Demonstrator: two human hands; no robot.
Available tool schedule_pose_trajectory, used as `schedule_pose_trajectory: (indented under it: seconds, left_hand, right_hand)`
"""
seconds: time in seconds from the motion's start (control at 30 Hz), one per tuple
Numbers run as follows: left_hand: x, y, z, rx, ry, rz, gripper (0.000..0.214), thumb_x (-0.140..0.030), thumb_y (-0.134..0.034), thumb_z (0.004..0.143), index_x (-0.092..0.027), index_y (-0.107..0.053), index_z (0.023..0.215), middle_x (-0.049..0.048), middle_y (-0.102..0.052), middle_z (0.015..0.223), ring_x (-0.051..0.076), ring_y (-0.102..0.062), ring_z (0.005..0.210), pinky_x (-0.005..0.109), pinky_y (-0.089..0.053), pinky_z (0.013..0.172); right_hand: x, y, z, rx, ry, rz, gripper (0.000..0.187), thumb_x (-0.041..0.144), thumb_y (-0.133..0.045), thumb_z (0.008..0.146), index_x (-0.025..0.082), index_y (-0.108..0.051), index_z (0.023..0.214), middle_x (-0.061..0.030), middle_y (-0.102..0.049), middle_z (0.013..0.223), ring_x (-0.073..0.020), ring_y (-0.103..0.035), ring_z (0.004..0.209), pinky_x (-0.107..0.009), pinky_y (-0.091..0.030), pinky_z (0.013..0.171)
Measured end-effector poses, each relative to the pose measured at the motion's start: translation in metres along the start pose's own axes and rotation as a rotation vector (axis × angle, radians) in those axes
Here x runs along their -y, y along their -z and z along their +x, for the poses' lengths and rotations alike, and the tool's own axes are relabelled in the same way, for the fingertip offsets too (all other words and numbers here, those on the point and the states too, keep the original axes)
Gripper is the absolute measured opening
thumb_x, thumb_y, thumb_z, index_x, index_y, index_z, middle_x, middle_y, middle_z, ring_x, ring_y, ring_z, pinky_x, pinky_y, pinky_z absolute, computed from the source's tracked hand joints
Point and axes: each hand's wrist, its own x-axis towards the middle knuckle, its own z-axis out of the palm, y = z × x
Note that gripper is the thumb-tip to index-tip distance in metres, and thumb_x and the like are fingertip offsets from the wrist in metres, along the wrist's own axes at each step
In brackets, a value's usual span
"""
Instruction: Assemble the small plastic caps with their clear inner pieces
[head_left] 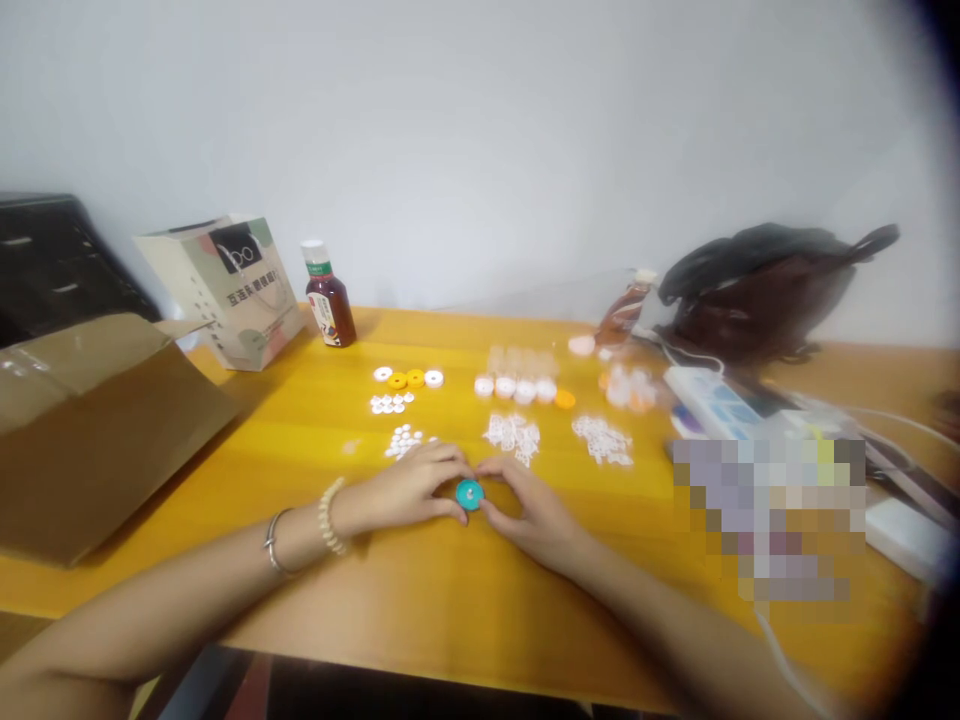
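Note:
Both hands meet over the middle of the table around a small teal round disc (469, 494) with a raised rim and a pale knob at its centre. My left hand (412, 487) grips its left edge between thumb and fingers. From the other side, the thumb and forefinger of my right hand (531, 508) close on the right edge. Just beyond my left hand lie small white round pieces (405, 440). Farther back are more little white pieces (390, 403) and a row of white and orange rings (409, 379).
White plastic bits form two heaps (512, 437) (602, 440). Behind them stand pale pink and white caps (516, 388). Left are an open cardboard box (112, 430), a paper bag (240, 290) and a dark bottle (328, 300). A power strip (712, 400) and dark bag (757, 290) lie right.

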Motion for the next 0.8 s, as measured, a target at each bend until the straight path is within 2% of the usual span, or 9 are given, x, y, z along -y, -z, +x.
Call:
schedule_pose_trajectory:
  seconds: [0.23, 0.5, 0.8]
  left_hand:
    - [-0.0012, 0.0052, -0.0032, 0.014, 0.028, -0.048, 0.041, -0.043, -0.062, 0.074, -0.022, -0.055, 0.109, 0.0055, -0.056, 0.102, 0.02, -0.05, 0.094, 0.032, -0.04, 0.082]
    - [-0.0027, 0.0059, -0.0049, -0.009, 0.035, -0.064, 0.029, -0.033, -0.057, 0.08, -0.021, -0.056, 0.107, 0.0046, -0.057, 0.098, 0.017, -0.051, 0.091, 0.031, -0.041, 0.081]
    - [-0.0013, 0.0012, -0.0073, -0.033, 0.047, -0.069, 0.029, -0.037, -0.057, 0.079, -0.021, -0.055, 0.104, 0.0049, -0.056, 0.097, 0.018, -0.05, 0.091, 0.032, -0.04, 0.081]
  right_hand:
    - [0.0007, 0.0, 0.0004, -0.005, 0.008, -0.02, 0.029, 0.017, -0.055, 0.074, 0.023, -0.05, 0.102, -0.0053, -0.058, 0.099, -0.0181, -0.057, 0.093, -0.035, -0.047, 0.084]
    - [0.0032, -0.0012, 0.001, -0.023, 0.015, -0.044, 0.023, 0.02, -0.06, 0.071, 0.021, -0.053, 0.093, -0.0077, -0.056, 0.101, -0.0193, -0.056, 0.096, -0.035, -0.046, 0.084]
    - [0.0018, -0.0015, -0.0001, -0.024, 0.008, -0.043, 0.018, 0.021, -0.058, 0.074, 0.022, -0.055, 0.092, -0.0072, -0.057, 0.101, -0.0198, -0.056, 0.098, -0.035, -0.046, 0.085]
